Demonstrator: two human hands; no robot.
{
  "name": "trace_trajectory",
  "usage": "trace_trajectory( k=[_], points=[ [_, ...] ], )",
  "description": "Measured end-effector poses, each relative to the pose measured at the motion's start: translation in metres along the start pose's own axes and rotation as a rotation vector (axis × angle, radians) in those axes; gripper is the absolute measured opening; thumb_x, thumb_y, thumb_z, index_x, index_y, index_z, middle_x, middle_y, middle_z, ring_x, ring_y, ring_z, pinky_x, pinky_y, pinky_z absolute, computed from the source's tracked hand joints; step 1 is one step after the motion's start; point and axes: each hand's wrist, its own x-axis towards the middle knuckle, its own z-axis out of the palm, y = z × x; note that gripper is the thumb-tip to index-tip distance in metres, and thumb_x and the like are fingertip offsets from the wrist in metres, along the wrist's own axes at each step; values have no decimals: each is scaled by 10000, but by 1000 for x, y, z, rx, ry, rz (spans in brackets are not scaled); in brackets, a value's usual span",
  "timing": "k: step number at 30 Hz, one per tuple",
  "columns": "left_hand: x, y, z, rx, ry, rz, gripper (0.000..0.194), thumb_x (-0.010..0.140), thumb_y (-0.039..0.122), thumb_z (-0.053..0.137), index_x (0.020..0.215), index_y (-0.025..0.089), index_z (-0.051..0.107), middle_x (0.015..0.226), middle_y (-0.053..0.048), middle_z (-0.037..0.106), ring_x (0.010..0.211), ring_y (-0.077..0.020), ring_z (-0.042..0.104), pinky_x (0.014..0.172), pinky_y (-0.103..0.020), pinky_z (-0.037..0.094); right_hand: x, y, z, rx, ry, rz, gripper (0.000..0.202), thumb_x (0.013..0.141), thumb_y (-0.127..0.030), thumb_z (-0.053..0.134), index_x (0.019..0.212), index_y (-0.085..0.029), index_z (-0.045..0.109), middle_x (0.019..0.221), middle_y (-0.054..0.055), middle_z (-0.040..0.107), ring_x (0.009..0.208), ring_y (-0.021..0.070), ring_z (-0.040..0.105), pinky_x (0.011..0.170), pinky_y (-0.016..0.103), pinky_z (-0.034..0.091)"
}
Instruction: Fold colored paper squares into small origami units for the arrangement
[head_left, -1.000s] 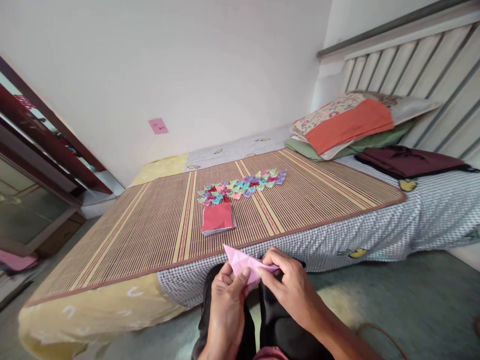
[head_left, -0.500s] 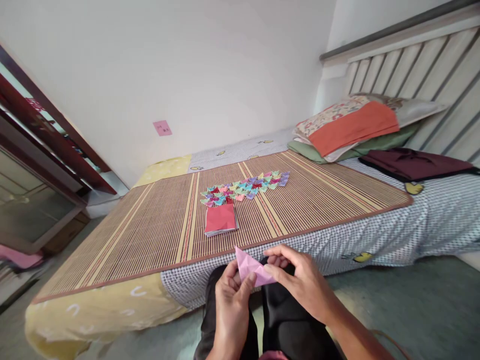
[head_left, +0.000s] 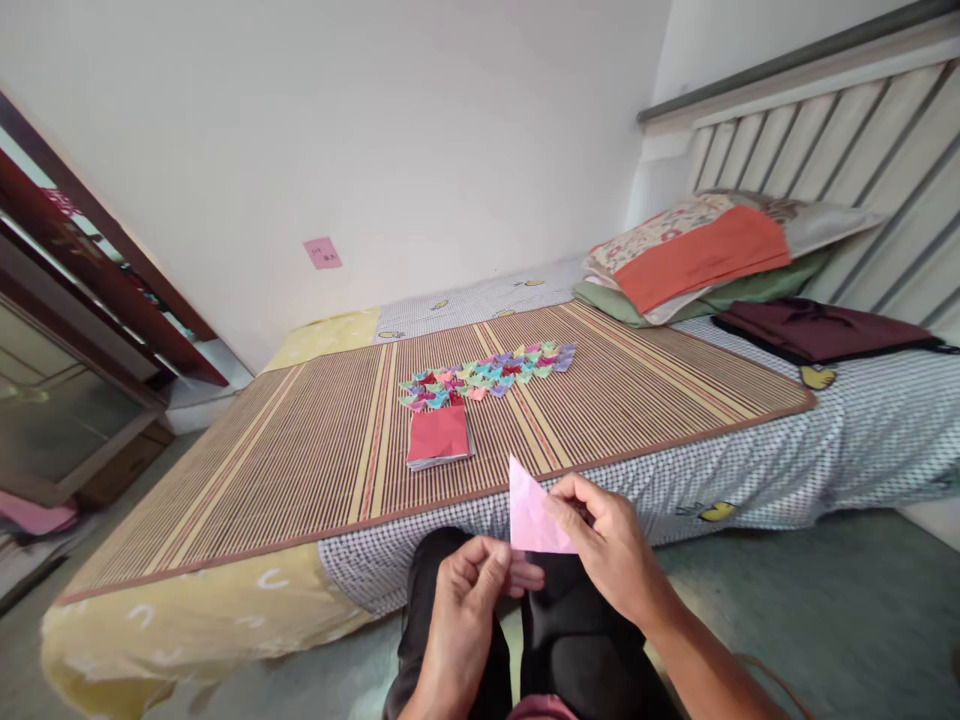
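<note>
A folded pink paper (head_left: 534,518), roughly triangular with one point upward, is held above my lap. My right hand (head_left: 604,530) pinches its right side between thumb and fingers. At the paper's lower left corner, my left hand (head_left: 469,590) has its thumb and index finger closed on the tip, the other fingers stretched beneath. Beyond my hands, a stack of square paper (head_left: 439,435) with a red sheet on top lies on the striped mat (head_left: 315,450). Just behind the stack, several small folded paper pieces (head_left: 499,373) in many colours stand in rows.
Pillows (head_left: 697,250) and a folded dark maroon cloth (head_left: 825,328) lie at the bed's right end, beside a slatted headboard (head_left: 817,130). A pink note (head_left: 322,253) is on the wall. The bed's near edge runs just past my knees.
The pink paper has turned and now shows a flatter, upright triangular face. My right hand has moved slightly right and up with it, while my left hand has slid to its lower corner.
</note>
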Motion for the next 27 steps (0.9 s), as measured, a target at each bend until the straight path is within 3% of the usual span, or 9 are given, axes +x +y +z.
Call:
trace_trajectory(
  k=[3,7,12,17,23,27],
  points=[
    [2,10,-2,-54,4,6,423,845,573,809,897,154,787,818,-84,779,725,-194,688,693,-271,530,0,-6,-2,32,-77,5,324,1002,-400,612,740,-212,583,632,-33,532,569,144,496,532,249,383],
    [2,14,2,-87,-49,-18,320,769,437,909,810,137,806,723,-33,699,654,-133,555,645,-226,455,-5,-12,8,103,-230,18,322,1008,-376,612,735,-211,570,638,-34,549,583,141,515,543,240,397],
    [3,9,2,-237,129,3,290,716,385,944,804,139,819,687,-22,691,664,-133,550,678,-229,466,-7,-10,15,109,-256,37,266,995,-350,621,771,-206,608,668,-27,586,609,143,539,571,241,424],
    [7,12,-8,-327,243,44,310,689,380,971,769,138,794,642,17,627,562,-74,441,550,-173,406,-5,-8,0,57,-195,47,300,1002,-375,607,754,-206,608,658,-22,577,609,148,540,577,252,435],
    [9,15,-10,-306,155,32,327,660,361,988,829,141,813,758,-17,696,577,-95,536,506,-196,500,-9,-16,-7,69,-282,56,184,967,-378,676,925,-201,699,769,-5,664,704,163,611,658,261,479],
    [8,14,-11,-335,102,20,295,667,338,991,821,150,823,797,-37,737,671,-127,645,614,-217,588,-11,-21,-5,33,-351,22,260,1003,-330,630,778,-201,640,709,-26,592,666,140,559,647,252,447]
  ],
)
